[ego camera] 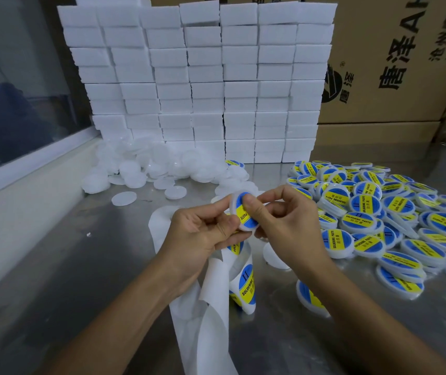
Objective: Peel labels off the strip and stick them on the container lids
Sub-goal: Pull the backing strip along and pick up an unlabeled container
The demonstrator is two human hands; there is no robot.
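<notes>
Two hands meet over the middle of the bench (54, 266), both on one lid (244, 211). The left hand (200, 234) has a narrow grip: thumb and curled fingers pinch the lid at its left and lower edge, holding it tilted up toward the person. The right hand (284, 220) curls round the lid's right side, its thumb pressed flat on the blue and yellow label (245, 216) that already lies on the lid's face. Neither grip is wide; both are closed on that lid.

Below the left hand hangs the strip (211, 307), a white backing ribbon that loops down to the near edge. It passes under the left palm, though whether the fingers clamp it I cannot tell. Several unpeeled labels (245, 286) still sit on it, just beneath the hands.

To the right, a heap of labelled lids (379, 217) spreads across the bench, some stacked, some overlapping. To the far left lies a pile of bare lids (151, 169), white and translucent, against the foot of a wall of white blocks (203, 82). Cardboard cartons (395, 63) with printed characters stand behind, far right. A window (13, 85) runs along the left side.
</notes>
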